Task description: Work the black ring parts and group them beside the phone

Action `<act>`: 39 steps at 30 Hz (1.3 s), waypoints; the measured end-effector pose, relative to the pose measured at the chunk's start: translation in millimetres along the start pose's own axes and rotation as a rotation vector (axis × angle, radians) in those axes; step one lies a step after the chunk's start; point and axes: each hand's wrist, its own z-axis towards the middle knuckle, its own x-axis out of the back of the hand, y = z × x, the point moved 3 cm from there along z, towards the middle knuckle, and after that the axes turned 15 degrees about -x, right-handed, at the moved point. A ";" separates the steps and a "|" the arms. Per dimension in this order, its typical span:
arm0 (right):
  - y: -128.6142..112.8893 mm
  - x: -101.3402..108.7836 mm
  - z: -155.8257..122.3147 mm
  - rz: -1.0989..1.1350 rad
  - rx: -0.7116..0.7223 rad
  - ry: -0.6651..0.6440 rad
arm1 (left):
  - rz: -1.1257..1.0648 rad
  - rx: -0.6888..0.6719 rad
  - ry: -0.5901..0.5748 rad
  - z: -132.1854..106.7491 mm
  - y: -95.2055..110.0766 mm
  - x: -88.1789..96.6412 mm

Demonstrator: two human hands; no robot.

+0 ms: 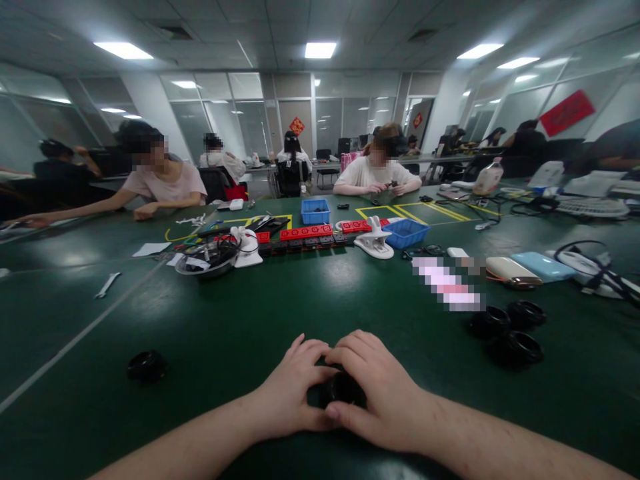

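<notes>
Low over the front of the green table [215, 333], my left hand [289, 390] and my right hand [376, 390] curl around a black round part [342, 389] from both sides. Much of that part is hidden by my fingers, and my thumbs lie along its near side. A similar black round part [146, 366] rests alone on the table to the left. To the right, more hollow black parts stand grouped: one in front [517, 348], one behind it [490, 323] and one farther right [527, 313].
Ahead lie a row of red and black blocks [306, 232], a white clip base [374, 241], a blue bin [407, 233] and a bowl of cables [207, 263]. A wrench [107, 285] lies left; a light-blue case [543, 266] lies right. People sit across the table.
</notes>
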 end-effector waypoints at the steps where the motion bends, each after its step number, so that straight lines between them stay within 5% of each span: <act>1: 1.2 -0.9 0.7 -0.033 -0.034 -0.010 | 0.001 -0.003 0.001 0.0 -0.1 -0.2; 5: 1.6 -5.5 2.8 -0.083 -0.033 -0.082 | 0.012 -0.011 0.012 0.5 0.3 -1.3; 18: -6.6 -10.9 -3.8 0.029 0.376 -0.145 | -0.009 -0.016 -0.017 1.7 -2.5 -3.1; 24: -10.2 -4.9 -4.8 0.069 0.353 -0.073 | -0.004 -0.007 0.000 2.1 -3.4 -4.3; 32: 0.6 -3.3 0.5 -0.050 0.000 -0.026 | 0.015 -0.011 0.010 0.4 -3.0 -3.2; 39: -3.6 -7.0 -0.8 -0.045 0.171 -0.113 | 0.014 -0.010 0.007 1.3 -1.9 -4.4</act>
